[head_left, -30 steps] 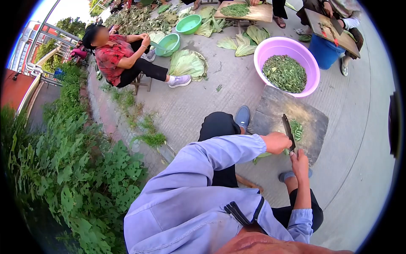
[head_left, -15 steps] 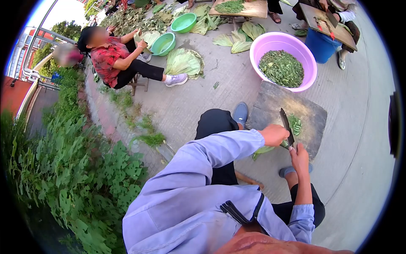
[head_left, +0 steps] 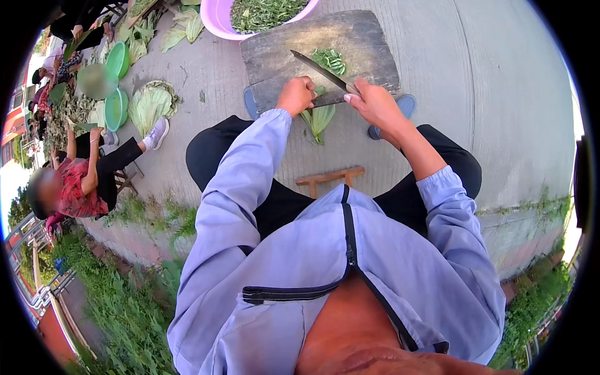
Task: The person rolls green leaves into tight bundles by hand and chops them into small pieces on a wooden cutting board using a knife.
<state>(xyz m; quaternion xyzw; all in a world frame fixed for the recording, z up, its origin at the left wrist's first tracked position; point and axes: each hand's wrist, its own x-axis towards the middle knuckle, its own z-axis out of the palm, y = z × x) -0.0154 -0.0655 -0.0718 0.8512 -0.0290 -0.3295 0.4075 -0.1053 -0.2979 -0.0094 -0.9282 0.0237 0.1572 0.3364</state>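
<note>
A dark-bladed knife slants over the worn wooden chopping board, its handle wrapped in my right hand. At the board's near edge my left hand is closed, its fingers gripping a leafy green vegetable. The broad leaves of that vegetable hang over the edge toward me. Beyond the blade, a small heap of chopped greens lies on the board. My fingers partly cover the vegetable's stalk.
A pink-purple basin of chopped greens stands just past the board. Large cabbage-like leaves and green basins lie to the left, by a seated person in a red shirt. A wooden stool is below me.
The camera view has turned, so the board now appears farther up and left. My right hand still holds the knife, and my left hand sits farther from the blade than before.
</note>
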